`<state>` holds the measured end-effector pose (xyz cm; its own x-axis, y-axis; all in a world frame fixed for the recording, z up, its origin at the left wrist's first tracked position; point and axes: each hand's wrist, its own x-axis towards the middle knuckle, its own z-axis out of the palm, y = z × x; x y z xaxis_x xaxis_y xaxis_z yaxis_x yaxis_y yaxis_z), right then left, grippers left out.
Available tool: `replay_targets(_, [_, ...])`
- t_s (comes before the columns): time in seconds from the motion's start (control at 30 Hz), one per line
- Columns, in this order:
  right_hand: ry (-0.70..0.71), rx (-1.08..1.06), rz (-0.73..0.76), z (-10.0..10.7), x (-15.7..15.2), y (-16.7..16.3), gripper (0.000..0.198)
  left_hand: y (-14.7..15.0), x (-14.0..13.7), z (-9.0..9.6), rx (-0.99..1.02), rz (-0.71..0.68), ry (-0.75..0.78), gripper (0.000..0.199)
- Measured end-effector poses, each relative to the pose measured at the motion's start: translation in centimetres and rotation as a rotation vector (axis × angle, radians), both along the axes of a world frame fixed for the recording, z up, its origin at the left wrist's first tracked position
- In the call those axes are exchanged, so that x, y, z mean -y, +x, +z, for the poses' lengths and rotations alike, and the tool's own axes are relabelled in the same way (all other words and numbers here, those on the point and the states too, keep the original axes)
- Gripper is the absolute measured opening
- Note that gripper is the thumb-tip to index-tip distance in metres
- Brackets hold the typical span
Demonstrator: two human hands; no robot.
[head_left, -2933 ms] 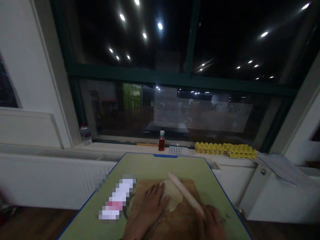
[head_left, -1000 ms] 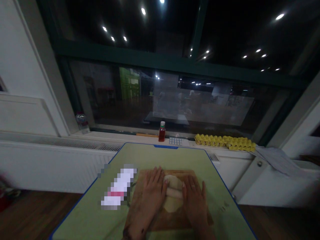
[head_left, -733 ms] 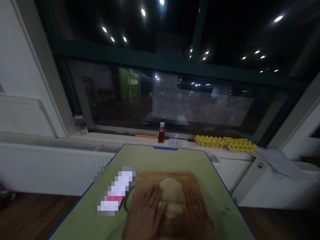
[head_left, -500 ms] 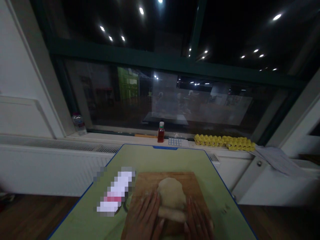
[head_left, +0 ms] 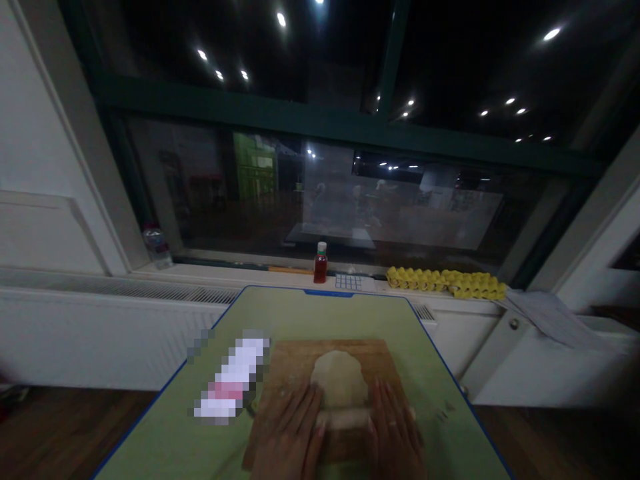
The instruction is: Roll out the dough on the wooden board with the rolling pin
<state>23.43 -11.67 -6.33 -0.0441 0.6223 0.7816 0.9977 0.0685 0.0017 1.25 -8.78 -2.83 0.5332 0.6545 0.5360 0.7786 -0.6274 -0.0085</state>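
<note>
A flattened round of pale dough (head_left: 339,380) lies on a wooden board (head_left: 295,353). Across its near edge runs a light rolling pin (head_left: 345,419), with its right end just showing beyond my fingers. My left hand (head_left: 293,430) rests flat over the left part of the pin, fingers stretched forward beside the dough. Over the right part lies my right hand (head_left: 395,430), its fingers also straight and a ring on one of them. Both palms press down without wrapping round the pin, and they hide most of its ends.
The board sits on a green table (head_left: 210,440) with a blue rim. A blurred-out phone-like object (head_left: 233,380) lies left of the board. On the windowsill stand a red bottle (head_left: 321,265), yellow egg cartons (head_left: 445,281) and a clear bottle (head_left: 157,247).
The rolling pin and both hands have moved slightly forward, away from me, onto the near part of the dough. The view has shifted a little.
</note>
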Motion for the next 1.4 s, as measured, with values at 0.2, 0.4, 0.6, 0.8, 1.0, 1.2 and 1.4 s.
replay_targets(0.2, [0.038, -0.038, -0.064, -1.2, 1.7, -0.6, 0.057, -0.5, 1.0, -0.8, 0.005, -0.006, 0.063, 0.069])
replay_targets(0.4, [-0.092, -0.018, -0.011, 2.2, -2.6, 0.0, 0.046, 2.3, -3.3, 2.1, 0.022, 0.129, -0.038, 0.057])
replay_targets(0.6, [-0.160, -0.035, -0.015, 2.7, -3.8, 0.1, 0.043, 2.9, -4.5, 3.0, 0.002, 0.153, -0.095, 0.050])
replay_targets(0.8, [0.051, -0.018, 0.072, -0.8, -0.4, 0.0, 0.054, 0.4, -1.2, 0.8, 0.026, 0.007, -0.028, 0.058])
replay_targets(1.0, [0.042, 0.025, 0.097, -0.9, 0.1, 0.7, 0.047, -0.2, -1.3, 1.8, -0.008, -0.068, -0.033, 0.061])
replay_targets(1.2, [-0.225, -0.011, 0.127, 3.0, -0.2, 1.4, 0.030, 0.7, -2.7, 3.0, -0.020, 0.035, -0.136, 0.056])
replay_targets(1.4, [-0.127, -0.023, 0.069, 1.2, -0.5, 1.9, 0.030, 0.3, -2.0, 3.3, 0.137, 0.052, -0.053, 0.059])
